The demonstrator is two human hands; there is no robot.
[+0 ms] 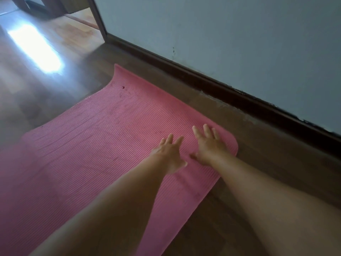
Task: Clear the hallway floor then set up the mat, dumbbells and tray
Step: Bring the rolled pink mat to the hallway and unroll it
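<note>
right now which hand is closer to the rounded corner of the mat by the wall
Right. The right hand lies flat on the mat just inside that rounded corner; the left hand rests beside it, further toward the mat's middle.

A pale grey-blue wall point(221, 34) with a dark wooden skirting board point(203, 78) closes off the right side. A narrow strip of brown wooden floor point(166, 84) runs free between the skirting and the ribbed pink foam mat point(103, 130). The left hand point(169, 154) and right hand point(208, 145) lie flat, side by side, at the mat's corner nearest the wall; the rest of its surface is open. Bare floor extends left and on past the dark door frame point(97, 17).
</note>
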